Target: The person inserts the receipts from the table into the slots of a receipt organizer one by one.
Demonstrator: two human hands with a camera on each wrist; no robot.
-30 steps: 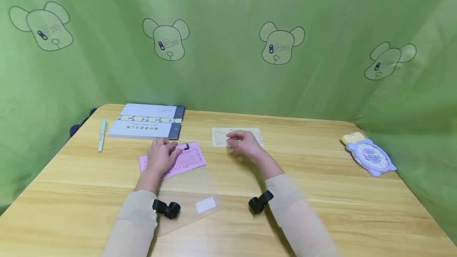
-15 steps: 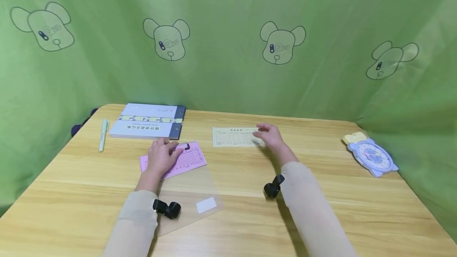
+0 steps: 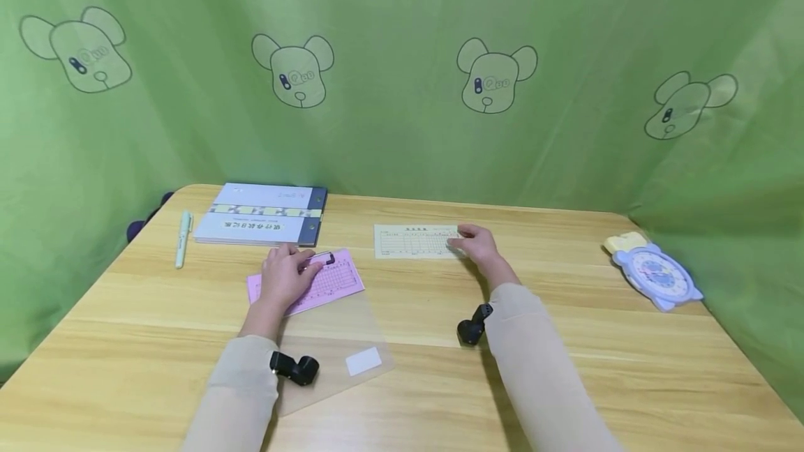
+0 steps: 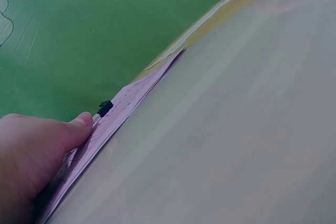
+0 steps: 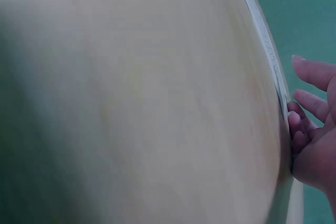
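My left hand (image 3: 285, 274) lies over the top of a clear clipboard (image 3: 326, 330), with its thumb against the board's metal clip (image 3: 325, 257). In the left wrist view that thumb meets the clip's silver part beside its black end (image 4: 105, 108). A pink printed slip (image 3: 333, 281) lies across the top of the board; the hand covers part of it. Farther back, my right hand (image 3: 479, 246) touches the right end of a pale-yellow printed form (image 3: 411, 241), fingers apart. In the right wrist view, this hand (image 5: 317, 124) is low beside the form's edge (image 5: 270, 51).
A banded grey-white account book (image 3: 257, 215) lies at the back left, with a mint-green pen (image 3: 183, 239) beside it. On the far right are a blue toy clock (image 3: 658, 274) and a yellow block (image 3: 624, 241). A green curtain (image 3: 389, 145) borders the wooden table (image 3: 565, 340).
My right hand has moved rightward across the yellow form and come down at its right end. The left hand stays on the clipboard's clip.
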